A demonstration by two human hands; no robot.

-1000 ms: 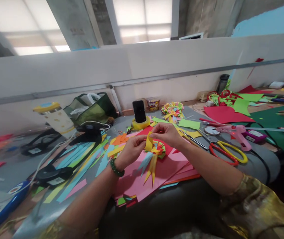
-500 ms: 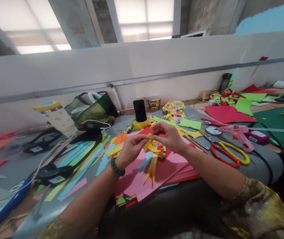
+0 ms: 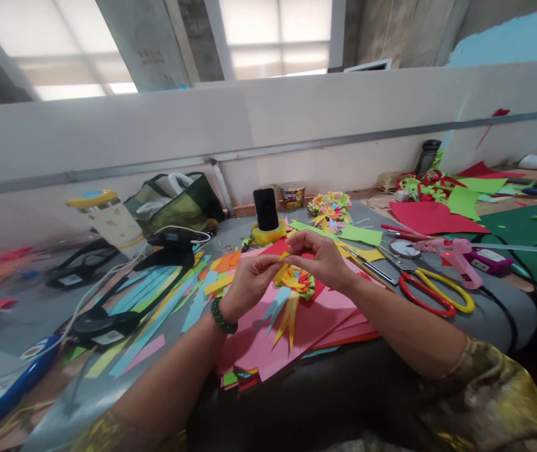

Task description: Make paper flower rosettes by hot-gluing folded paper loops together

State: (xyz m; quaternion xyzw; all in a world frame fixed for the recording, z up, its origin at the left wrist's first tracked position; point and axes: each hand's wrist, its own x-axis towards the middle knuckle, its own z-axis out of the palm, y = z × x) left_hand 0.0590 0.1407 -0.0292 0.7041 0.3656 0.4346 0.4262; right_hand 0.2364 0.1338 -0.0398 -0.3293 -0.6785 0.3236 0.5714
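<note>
Between both hands is a small yellow paper strip (image 3: 281, 266). My left hand (image 3: 252, 280) pinches its lower part, while my right hand (image 3: 318, 256) pinches the upper end with thumb and fingers. Directly below them lies a red, yellow and green paper flower (image 3: 299, 282), partly covered by the hands. Blue and yellow paper tails (image 3: 287, 320) spread from it over stacked pink sheets (image 3: 325, 317).
A phone (image 3: 265, 210) stands on a yellow tape roll behind the hands. To the right are scissors (image 3: 442, 290) and a pink glue gun (image 3: 461, 260). Cut strips (image 3: 143, 292), black straps and a white cable lie left. A paper-flower cluster (image 3: 330, 208) sits farther back.
Both hands keep their pinch on the yellow strip, with hardly any movement. The whole view has shifted very slightly.
</note>
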